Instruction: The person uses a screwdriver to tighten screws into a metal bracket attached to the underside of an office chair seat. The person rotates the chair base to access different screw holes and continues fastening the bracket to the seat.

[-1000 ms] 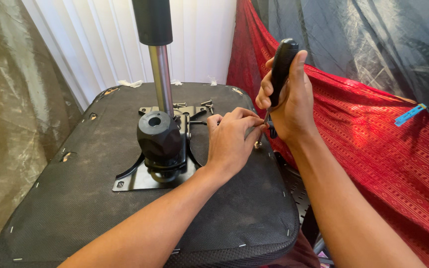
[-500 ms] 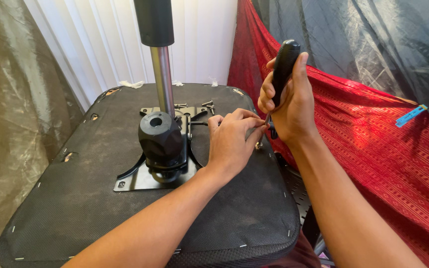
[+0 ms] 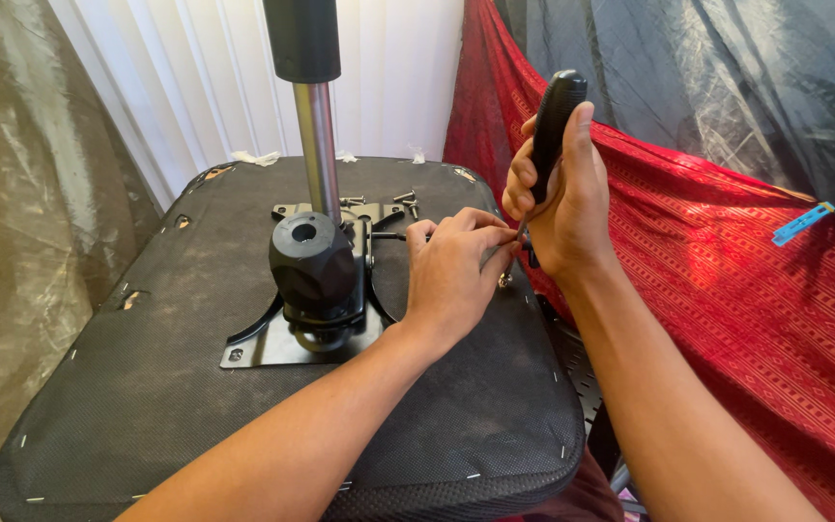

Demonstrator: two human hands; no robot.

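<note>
From my view, the upturned chair seat (image 3: 147,387) lies bottom-up with its metal plate (image 3: 273,348) and gas cylinder (image 3: 316,164) already on; loose screws (image 3: 403,200) lie behind, so fastening looks unfinished. My left hand (image 3: 451,275) pinches something small at the seat's right edge, my right hand (image 3: 558,193) is clamped round the black screwdriver (image 3: 555,121), upright above it. Red cloth (image 3: 727,280) crowds the right side

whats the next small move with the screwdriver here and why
Probably turn the screwdriver while pressing down. The right hand grips its black handle upright, and the left hand pinches around the shaft near the tip, steadying it at the right edge of the upturned chair seat. The tip itself is hidden by fingers, so whether it sits in a screw can't be confirmed.
</note>
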